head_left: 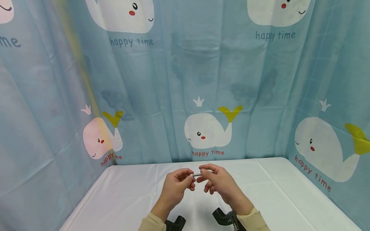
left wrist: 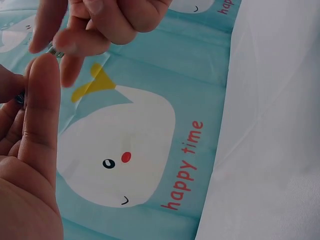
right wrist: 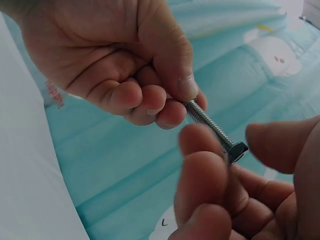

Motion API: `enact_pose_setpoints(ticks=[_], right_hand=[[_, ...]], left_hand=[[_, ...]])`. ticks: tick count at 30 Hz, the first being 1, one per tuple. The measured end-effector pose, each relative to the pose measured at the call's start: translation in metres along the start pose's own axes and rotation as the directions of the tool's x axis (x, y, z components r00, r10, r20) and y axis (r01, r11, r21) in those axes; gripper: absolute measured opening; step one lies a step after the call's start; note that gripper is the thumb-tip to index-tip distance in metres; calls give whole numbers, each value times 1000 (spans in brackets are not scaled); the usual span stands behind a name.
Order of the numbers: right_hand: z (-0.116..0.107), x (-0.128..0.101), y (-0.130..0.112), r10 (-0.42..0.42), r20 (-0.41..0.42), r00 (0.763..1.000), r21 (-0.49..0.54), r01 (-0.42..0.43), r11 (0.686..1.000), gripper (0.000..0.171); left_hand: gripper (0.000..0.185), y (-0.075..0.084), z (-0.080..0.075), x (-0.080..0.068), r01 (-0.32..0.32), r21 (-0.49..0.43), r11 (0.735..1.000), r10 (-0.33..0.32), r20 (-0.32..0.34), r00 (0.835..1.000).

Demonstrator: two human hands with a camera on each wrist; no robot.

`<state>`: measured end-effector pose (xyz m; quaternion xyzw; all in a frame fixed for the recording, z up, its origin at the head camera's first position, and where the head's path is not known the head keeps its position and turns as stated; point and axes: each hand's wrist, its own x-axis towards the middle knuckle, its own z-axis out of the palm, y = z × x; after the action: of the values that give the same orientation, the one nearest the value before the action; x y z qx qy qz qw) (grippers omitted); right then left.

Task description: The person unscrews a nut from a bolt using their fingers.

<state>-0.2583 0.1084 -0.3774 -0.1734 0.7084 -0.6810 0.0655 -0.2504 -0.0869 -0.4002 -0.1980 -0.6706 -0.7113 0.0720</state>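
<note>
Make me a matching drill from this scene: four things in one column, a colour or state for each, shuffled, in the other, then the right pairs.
Things:
1. bolt
2. tablecloth
3. left hand
4. whale's tail

Colour or state:
A. white
B. yellow
C. silver, threaded, held between two hands
D. fingers curled round one end of the bolt

Pairs: 1-C, 2-A, 3-D, 4-B. The right hand pinches the bolt's other end.
</note>
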Motion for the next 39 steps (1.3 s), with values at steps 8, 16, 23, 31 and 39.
enact_pose_setpoints(ticks=[8, 16, 23, 31, 39], right_hand=[[0, 1, 2, -17, -4, 1000, 3, 17, 1000, 29], [-1, 0, 2, 24, 30, 999, -51, -23, 998, 43], [0, -1, -1, -35, 16, 999, -10, 35, 999, 26], [-1, -1, 0, 21, -3, 1000, -23, -21, 1000, 41], [1, -1, -1, -9, -24, 1000, 23, 10, 1000, 26]], left_hand=[[14, 0, 0, 0, 9, 11, 1000, -9, -1, 1000], [14, 0, 0, -1, -2, 0, 1000, 2, -1, 1000], [13, 0, 0, -1, -6, 8, 1000, 6, -1, 1000], [13, 0, 1, 0, -7, 4, 1000, 7, 4, 1000], [13, -1, 1, 0, -10, 10, 1000, 10, -2, 1000]])
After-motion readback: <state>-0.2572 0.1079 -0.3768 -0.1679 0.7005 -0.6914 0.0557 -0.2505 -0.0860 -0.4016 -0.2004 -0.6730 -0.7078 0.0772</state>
